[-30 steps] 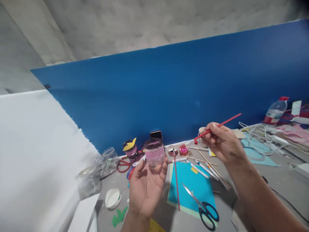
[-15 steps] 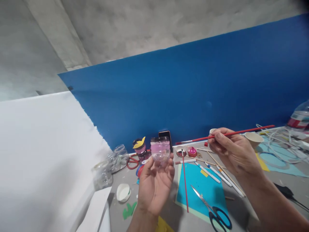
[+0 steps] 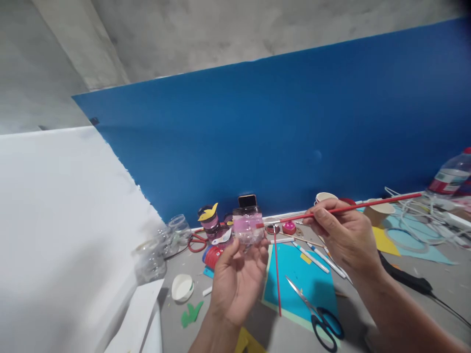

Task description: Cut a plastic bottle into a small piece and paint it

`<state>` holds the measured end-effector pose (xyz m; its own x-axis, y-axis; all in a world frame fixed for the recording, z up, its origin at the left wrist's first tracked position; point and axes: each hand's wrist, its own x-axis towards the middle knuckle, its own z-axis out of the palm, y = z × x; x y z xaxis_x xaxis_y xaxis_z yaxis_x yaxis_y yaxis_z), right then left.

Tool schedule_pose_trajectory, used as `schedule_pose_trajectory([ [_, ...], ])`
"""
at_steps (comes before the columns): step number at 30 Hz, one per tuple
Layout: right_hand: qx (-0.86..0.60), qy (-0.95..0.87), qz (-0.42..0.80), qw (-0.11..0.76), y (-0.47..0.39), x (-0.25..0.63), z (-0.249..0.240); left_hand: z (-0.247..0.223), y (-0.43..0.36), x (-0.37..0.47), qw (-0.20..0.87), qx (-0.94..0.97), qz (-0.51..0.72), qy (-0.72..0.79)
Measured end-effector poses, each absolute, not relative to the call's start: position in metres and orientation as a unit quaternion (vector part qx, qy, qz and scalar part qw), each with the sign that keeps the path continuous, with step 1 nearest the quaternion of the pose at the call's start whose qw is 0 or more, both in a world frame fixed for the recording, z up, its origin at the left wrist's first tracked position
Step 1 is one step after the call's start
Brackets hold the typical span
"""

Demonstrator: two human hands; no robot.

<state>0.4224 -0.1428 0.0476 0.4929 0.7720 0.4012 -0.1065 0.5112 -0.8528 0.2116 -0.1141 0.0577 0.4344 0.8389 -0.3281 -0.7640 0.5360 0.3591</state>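
Note:
My left hand [image 3: 241,272] is closed around the lower part of a clear plastic cup [image 3: 248,224], which looks like a cut bottle piece. A pink band runs round its middle, and its top edge is dark. Between the thumb and fingers of my right hand [image 3: 340,230] is a thin red paintbrush [image 3: 371,203]. Its tip points left and meets the pink band on the cup's right side. Just behind the cup and brush stand a small pot of bright pink paint [image 3: 289,227] and a dark-stained dish [image 3: 273,229].
Scissors [image 3: 312,314] and a second red brush [image 3: 277,279] lie on blue paper [image 3: 294,289]. Decorated cups [image 3: 209,220] and clear plastic pieces [image 3: 150,260] stand left. A phone [image 3: 247,201] leans behind. Right are paper cups [image 3: 379,212], white cables [image 3: 415,220] and a bottle [image 3: 449,174].
My right hand has moved the brush left and down, bringing its tip to the cup. My left hand still holds the cup. The view has shifted slightly.

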Motion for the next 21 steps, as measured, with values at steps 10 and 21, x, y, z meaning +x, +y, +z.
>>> schedule_pose_trajectory([
  [10, -0.399, -0.439, 0.263, 0.761, -0.1409, 0.4180, 0.0522, 0.0574, -0.1168, 0.2152, 0.841, 0.077, 0.475, 0.246],
  [21, -0.409, -0.446, 0.259, 0.753, -0.1402, 0.4212, 0.0522, 0.0509, -0.1145, 0.2125, 0.864, 0.067, 0.449, 0.219],
])
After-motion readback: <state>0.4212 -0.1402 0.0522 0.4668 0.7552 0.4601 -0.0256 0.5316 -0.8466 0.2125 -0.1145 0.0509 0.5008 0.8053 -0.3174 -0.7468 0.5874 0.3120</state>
